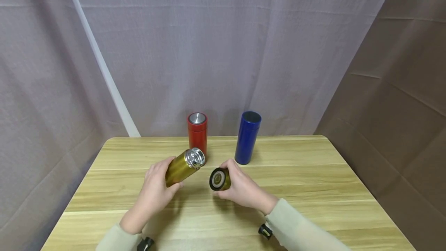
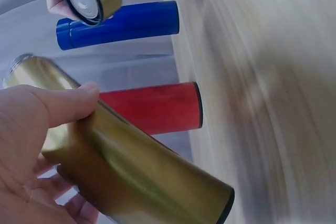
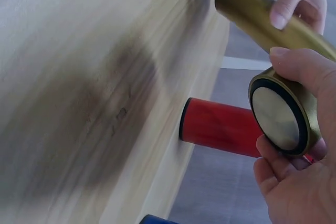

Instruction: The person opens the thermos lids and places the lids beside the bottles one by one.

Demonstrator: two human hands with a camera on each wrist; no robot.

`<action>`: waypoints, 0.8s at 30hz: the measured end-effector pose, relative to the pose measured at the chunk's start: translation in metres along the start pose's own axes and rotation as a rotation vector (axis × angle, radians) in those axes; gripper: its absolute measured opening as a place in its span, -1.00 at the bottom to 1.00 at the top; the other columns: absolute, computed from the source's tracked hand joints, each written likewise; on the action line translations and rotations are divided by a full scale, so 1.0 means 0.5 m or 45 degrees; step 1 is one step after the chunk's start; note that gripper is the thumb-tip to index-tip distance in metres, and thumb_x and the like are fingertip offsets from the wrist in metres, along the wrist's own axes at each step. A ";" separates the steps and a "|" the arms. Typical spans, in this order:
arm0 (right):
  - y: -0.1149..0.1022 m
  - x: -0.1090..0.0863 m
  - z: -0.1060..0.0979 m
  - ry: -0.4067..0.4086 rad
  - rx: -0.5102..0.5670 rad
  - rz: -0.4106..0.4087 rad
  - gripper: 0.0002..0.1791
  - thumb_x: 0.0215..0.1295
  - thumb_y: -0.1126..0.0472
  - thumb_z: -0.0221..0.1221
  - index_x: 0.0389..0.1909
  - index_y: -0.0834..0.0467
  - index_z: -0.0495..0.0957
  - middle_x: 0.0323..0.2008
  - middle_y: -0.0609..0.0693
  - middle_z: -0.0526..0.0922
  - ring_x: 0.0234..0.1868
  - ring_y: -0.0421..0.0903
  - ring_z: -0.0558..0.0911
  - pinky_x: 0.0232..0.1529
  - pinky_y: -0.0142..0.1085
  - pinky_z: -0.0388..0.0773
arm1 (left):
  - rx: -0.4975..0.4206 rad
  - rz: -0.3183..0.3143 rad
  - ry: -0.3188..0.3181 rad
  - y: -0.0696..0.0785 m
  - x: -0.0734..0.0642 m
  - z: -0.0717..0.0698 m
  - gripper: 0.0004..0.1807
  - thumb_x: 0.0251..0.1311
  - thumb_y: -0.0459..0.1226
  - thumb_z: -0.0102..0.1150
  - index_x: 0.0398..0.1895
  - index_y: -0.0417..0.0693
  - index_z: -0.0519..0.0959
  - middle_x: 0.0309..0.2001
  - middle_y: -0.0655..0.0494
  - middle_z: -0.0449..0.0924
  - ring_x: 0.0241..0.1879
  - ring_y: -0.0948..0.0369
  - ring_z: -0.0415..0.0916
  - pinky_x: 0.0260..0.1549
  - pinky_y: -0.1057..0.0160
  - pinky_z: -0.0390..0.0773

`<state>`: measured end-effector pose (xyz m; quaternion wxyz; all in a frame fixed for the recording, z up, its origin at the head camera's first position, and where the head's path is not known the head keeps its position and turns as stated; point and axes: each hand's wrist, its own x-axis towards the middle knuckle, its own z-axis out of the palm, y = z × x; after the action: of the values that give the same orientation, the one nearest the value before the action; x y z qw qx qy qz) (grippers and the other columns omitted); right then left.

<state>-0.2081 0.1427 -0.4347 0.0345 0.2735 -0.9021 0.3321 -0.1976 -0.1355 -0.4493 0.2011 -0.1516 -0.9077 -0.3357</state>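
Note:
My left hand point(image 1: 156, 187) grips a gold thermos bottle point(image 1: 178, 170), tilted with its bare steel mouth point(image 1: 195, 158) up and to the right. In the left wrist view the thumb lies across the gold body point(image 2: 152, 171). My right hand point(image 1: 244, 187) holds the gold lid point(image 1: 225, 179) on its side, its dark-rimmed underside turned toward the bottle. The lid's silver top point(image 3: 275, 118) shows in the right wrist view. Lid and bottle are apart, both above the table. Behind the bottle stands a red thermos point(image 1: 198, 133), capped and upright.
A capped blue thermos point(image 1: 247, 138) stands behind the right hand, right of the red one. Everything is over a light wooden table point(image 1: 306, 189). Grey curtain cloth point(image 1: 223, 49) hangs behind the table's back edge, and brown cloth point(image 1: 400, 107) hangs at the right.

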 end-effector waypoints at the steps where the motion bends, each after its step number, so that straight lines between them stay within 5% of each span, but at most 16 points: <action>1: 0.000 0.001 0.002 -0.002 0.006 0.001 -0.23 -0.07 -0.08 0.48 0.07 0.09 0.27 -0.05 -0.11 0.45 -0.06 -0.22 0.52 0.02 -0.25 0.51 | -0.020 -0.022 0.014 -0.001 0.002 -0.001 -0.10 -0.23 -0.27 0.58 0.29 -0.17 0.35 0.15 -0.14 0.49 0.11 -0.08 0.35 0.13 -0.10 0.23; 9: -0.001 0.008 0.025 0.026 0.121 0.044 -0.28 -0.08 -0.03 0.50 0.04 0.06 0.32 -0.07 -0.16 0.47 -0.04 -0.21 0.51 0.06 -0.19 0.47 | -0.188 -0.205 0.065 -0.011 0.027 -0.010 -0.14 -0.15 -0.24 0.54 0.26 -0.24 0.31 0.06 -0.17 0.50 0.01 -0.08 0.44 -0.02 -0.11 0.45; 16: -0.002 0.016 0.050 0.014 0.147 0.050 -0.27 -0.03 -0.10 0.46 0.12 0.03 0.36 0.02 -0.18 0.38 0.04 -0.21 0.45 0.13 -0.18 0.43 | -0.311 -0.367 0.032 -0.024 0.053 -0.016 -0.16 -0.08 -0.19 0.51 0.21 -0.30 0.25 0.07 -0.27 0.47 0.09 -0.15 0.44 0.06 -0.18 0.43; 24: -0.009 0.019 0.081 -0.018 0.163 0.036 -0.27 0.01 -0.07 0.44 0.15 0.07 0.34 0.04 -0.13 0.38 0.05 -0.19 0.46 0.15 -0.19 0.42 | -0.335 -0.438 0.014 -0.044 0.081 -0.022 -0.17 -0.04 -0.20 0.47 0.22 -0.32 0.22 0.11 -0.30 0.42 0.12 -0.19 0.40 0.09 -0.20 0.39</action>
<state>-0.2091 0.1105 -0.4614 0.0059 0.2647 -0.8830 0.3877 -0.2389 -0.1531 -0.4351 0.1240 -0.0175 -0.8674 -0.4816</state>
